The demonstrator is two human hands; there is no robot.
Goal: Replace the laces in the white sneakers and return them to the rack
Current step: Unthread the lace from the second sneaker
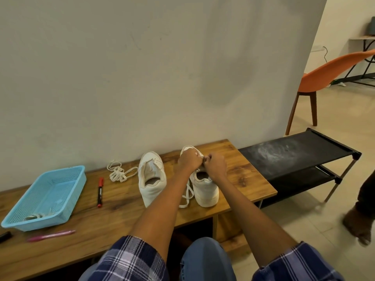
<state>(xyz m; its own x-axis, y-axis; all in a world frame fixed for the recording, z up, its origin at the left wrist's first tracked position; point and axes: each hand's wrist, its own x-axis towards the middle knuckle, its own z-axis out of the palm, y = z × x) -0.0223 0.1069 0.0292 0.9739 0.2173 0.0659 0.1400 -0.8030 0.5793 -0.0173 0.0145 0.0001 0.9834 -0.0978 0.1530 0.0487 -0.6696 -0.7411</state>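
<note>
While the wall fills most of my view, the wooden desk [81, 236] runs along its foot, and just past the desk's right end stands the black rack [300, 153], both shelves bare, where the sneakers must finish. An orange chair [332, 74] sits well behind the rack, and another person's foot [359, 228] stands on the floor to the right of it. On the desk's left a blue basket [46, 197] holds what looks like a lace in its near corner; a red marker [100, 192] lies beside it, a pink pen [51, 235] near the front edge.

The left sneaker [151, 183] stands heel toward me, its eyelets apparently unlaced, with a loose lace bundle [119, 172] beside it by the wall. The right sneaker [205, 189] is the one in hand: my left hand [189, 160] and right hand [215, 164] meet over its tongue, fingers curled tight, pinching a lace [187, 192] whose free length trails down between the shoes. Whether I am threading or pulling out, I cannot tell.

To do this well I would keep both ends even, feed the tip flat through each eyelet and draw the slack before moving on, steadying the shoe so it does not skid.

The right sneaker sits near the desk's right edge, so a hard tug could slide it off. There is open wood in front of both shoes, and the path rightward to the rack looks free apart from that foot.
</note>
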